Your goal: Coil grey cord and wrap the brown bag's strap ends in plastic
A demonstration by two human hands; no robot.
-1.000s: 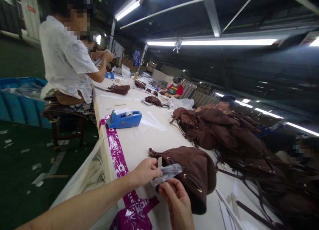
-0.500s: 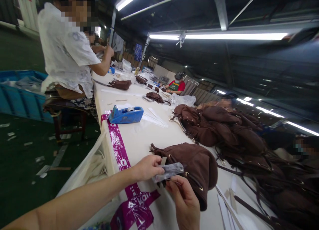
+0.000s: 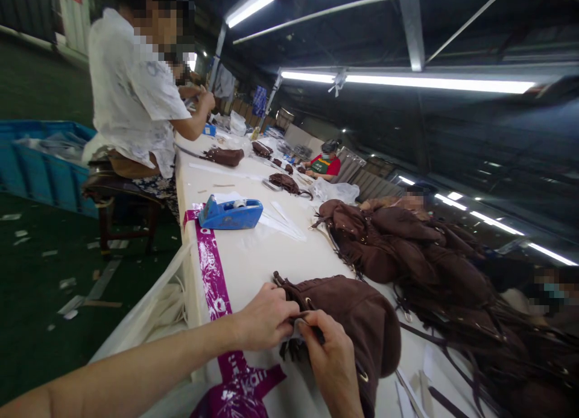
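A brown suede bag (image 3: pixel 362 315) with metal eyelets lies on the white table (image 3: pixel 253 261) right in front of me. My left hand (image 3: pixel 265 316) and my right hand (image 3: pixel 332 361) meet at the bag's near edge, fingers pinched together on a small pale strip (image 3: pixel 299 326) pressed against the bag. Most of the strip is hidden under my fingers.
A blue tape dispenser (image 3: pixel 230 213) sits further up the table, by purple printed tape (image 3: pixel 210 273) along the edge. A pile of brown bags (image 3: pixel 407 249) lies to the right. A person in a white shirt (image 3: pixel 131 92) sits at left; others work beyond. A blue crate (image 3: pixel 40 164) stands on the floor.
The clear strip, held up between both hands before, is now brought down onto the bag's edge, with both hands closed over it. The view has shifted slightly.
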